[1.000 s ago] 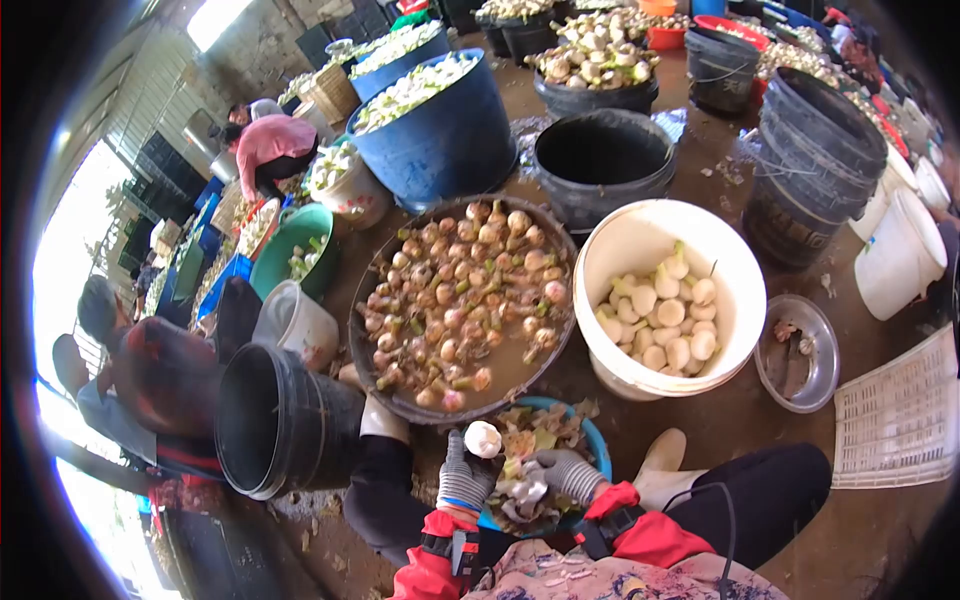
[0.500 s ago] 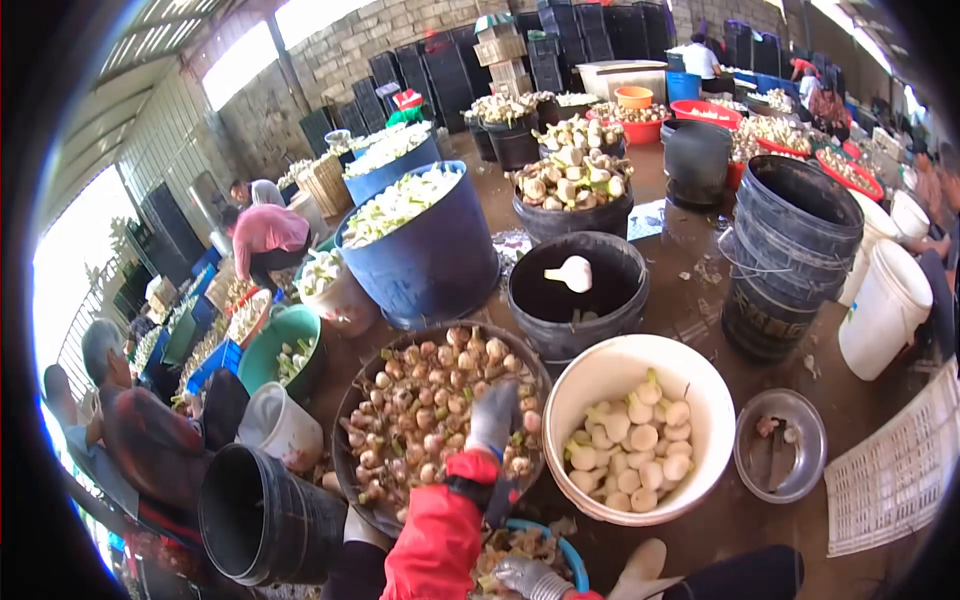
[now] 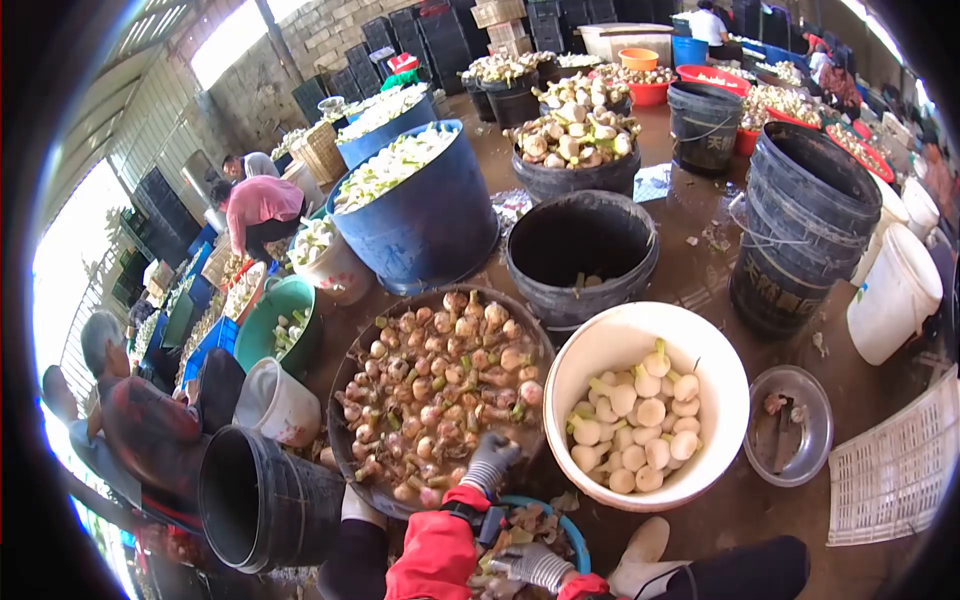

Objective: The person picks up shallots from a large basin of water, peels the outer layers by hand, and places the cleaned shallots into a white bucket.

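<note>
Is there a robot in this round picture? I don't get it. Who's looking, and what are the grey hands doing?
No robot here, just a person. They wear a camera on their head, so you look forward and down, almost as they do. The red sleeves are theirs, and their hands wear grey gloves.

The left hand is over the near edge of a wide, dark tub full of brownish bulbs and muddy water. The right hand is at a blue basin with scraps in it. I can't tell whether either hand holds anything.

Beside the tub, a white bucket holds clean, pale bulbs. Everything stands on a brown floor.
</note>
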Motion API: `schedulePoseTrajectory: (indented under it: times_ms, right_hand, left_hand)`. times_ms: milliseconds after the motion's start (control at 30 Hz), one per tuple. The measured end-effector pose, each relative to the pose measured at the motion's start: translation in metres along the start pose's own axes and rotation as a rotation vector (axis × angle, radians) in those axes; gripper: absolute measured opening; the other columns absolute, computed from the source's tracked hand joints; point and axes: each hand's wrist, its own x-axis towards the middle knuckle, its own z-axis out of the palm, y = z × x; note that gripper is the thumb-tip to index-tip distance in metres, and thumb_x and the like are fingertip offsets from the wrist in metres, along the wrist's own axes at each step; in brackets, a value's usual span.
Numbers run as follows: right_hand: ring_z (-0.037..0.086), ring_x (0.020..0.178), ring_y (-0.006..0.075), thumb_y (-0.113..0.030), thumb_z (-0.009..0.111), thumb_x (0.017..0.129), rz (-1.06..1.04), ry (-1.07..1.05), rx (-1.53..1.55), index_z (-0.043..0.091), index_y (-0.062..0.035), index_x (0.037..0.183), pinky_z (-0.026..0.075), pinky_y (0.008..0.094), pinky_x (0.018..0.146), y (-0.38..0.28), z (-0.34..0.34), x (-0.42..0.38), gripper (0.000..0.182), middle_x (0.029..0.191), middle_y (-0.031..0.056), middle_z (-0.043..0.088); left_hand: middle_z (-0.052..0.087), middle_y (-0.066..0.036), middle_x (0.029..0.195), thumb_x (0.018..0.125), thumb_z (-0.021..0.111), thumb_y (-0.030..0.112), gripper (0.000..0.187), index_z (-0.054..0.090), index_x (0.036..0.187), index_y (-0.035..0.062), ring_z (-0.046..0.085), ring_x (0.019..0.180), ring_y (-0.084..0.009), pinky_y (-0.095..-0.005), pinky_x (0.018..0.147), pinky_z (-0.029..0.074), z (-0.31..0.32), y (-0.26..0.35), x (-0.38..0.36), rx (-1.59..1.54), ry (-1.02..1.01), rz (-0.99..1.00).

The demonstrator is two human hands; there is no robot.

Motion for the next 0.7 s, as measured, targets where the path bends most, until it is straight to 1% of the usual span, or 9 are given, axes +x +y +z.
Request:
schedulePoseTrajectory:
  times_ms: [33,100,167,200,367,467,600,667,700]
  right_hand:
    - [0.062,0.09,0.0268,-0.016,0.061,0.082,0.216,-0.009,0.036,0.064,-0.01,0.106,0.048,0.0317,0.083,-0.025,-0.013,0.0,0.025,0.094,0.0084,0.066]
    - [0.063,0.092,0.0249,-0.016,0.062,0.082,0.36,0.028,-0.225,0.065,-0.0088,0.109,0.048,0.0295,0.084,-0.017,-0.011,0.008,0.027,0.098,0.0082,0.067]
    - [0.062,0.092,0.0207,-0.016,0.061,0.084,0.38,0.407,0.335,0.064,-0.0049,0.109,0.048,0.0297,0.082,-0.02,-0.006,0.006,0.027,0.099,0.0091,0.067]
    - [0.061,0.091,0.0178,-0.015,0.061,0.085,0.355,0.513,0.359,0.063,-0.0028,0.11,0.048,0.029,0.082,-0.042,-0.013,0.009,0.028,0.099,0.0085,0.067]
    - [0.057,0.088,0.011,-0.011,0.06,0.087,0.319,0.563,0.721,0.062,0.0009,0.106,0.046,0.0254,0.081,-0.079,-0.02,0.006,0.023,0.097,0.0039,0.065]
    - [0.053,0.087,0.0095,-0.008,0.058,0.088,0.364,0.498,0.76,0.061,-0.0006,0.106,0.044,0.024,0.08,-0.095,-0.02,-0.002,0.02,0.096,0.0029,0.062]
    - [0.054,0.086,0.0107,-0.007,0.056,0.087,0.318,0.496,0.763,0.06,-0.0001,0.107,0.044,0.0245,0.078,-0.095,-0.013,-0.004,0.021,0.096,0.0046,0.063]
    - [0.054,0.086,0.0112,-0.006,0.056,0.086,0.326,0.499,0.663,0.06,0.0003,0.108,0.044,0.0247,0.078,-0.096,-0.014,-0.006,0.023,0.096,0.0051,0.063]
    - [0.055,0.087,0.0118,-0.004,0.055,0.085,0.334,0.503,0.566,0.059,0.0007,0.11,0.044,0.0249,0.078,-0.096,-0.014,-0.007,0.025,0.095,0.0056,0.063]
  left_hand:
    - [0.059,-0.011,0.096,0.081,0.067,0.024,0.036,0.052,0.109,0.0067,0.059,0.072,-0.0201,-0.0337,0.064,0.051,-0.008,0.05,-0.049,-0.237,0.016,-0.089]
    - [0.059,-0.01,0.099,0.084,0.064,0.026,0.037,0.052,0.115,0.0084,0.059,0.075,-0.0218,-0.0352,0.064,0.052,-0.028,0.043,-0.075,-0.737,-0.084,0.0]
    - [0.062,-0.006,0.1,0.084,0.065,0.026,0.038,0.054,0.118,0.0117,0.059,0.08,-0.0194,-0.0331,0.067,0.052,-0.039,0.041,-0.121,-1.099,-0.168,-0.108]
    - [0.062,-0.007,0.101,0.084,0.066,0.028,0.038,0.055,0.117,0.0118,0.061,0.084,-0.0194,-0.0324,0.068,0.053,-0.048,0.014,-0.127,-1.195,-0.241,-0.127]
    - [0.059,-0.009,0.105,0.079,0.071,0.022,0.05,0.048,0.122,0.008,0.061,0.089,-0.0194,-0.0336,0.07,0.055,-0.051,-0.011,-0.209,-0.949,-0.342,-0.105]
    - [0.055,-0.007,0.108,0.074,0.074,0.005,0.057,0.047,0.123,-0.0007,0.056,0.095,-0.0155,-0.0271,0.083,0.049,-0.045,-0.019,-0.232,-0.415,-0.042,0.099]
    - [0.057,-0.009,0.108,0.07,0.077,0.009,0.053,0.052,0.116,0.0004,0.057,0.098,-0.019,-0.0291,0.085,0.048,-0.036,-0.019,-0.249,-0.299,0.047,0.276]
    - [0.058,-0.011,0.108,0.067,0.08,0.01,0.052,0.053,0.111,0.0025,0.059,0.098,-0.0236,-0.0306,0.083,0.049,-0.035,-0.023,-0.251,0.367,0.261,0.583]
    - [0.058,-0.011,0.108,0.067,0.08,0.01,0.052,0.053,0.111,0.0025,0.059,0.098,-0.0236,-0.0306,0.083,0.049,-0.033,-0.023,-0.253,0.365,0.261,0.585]
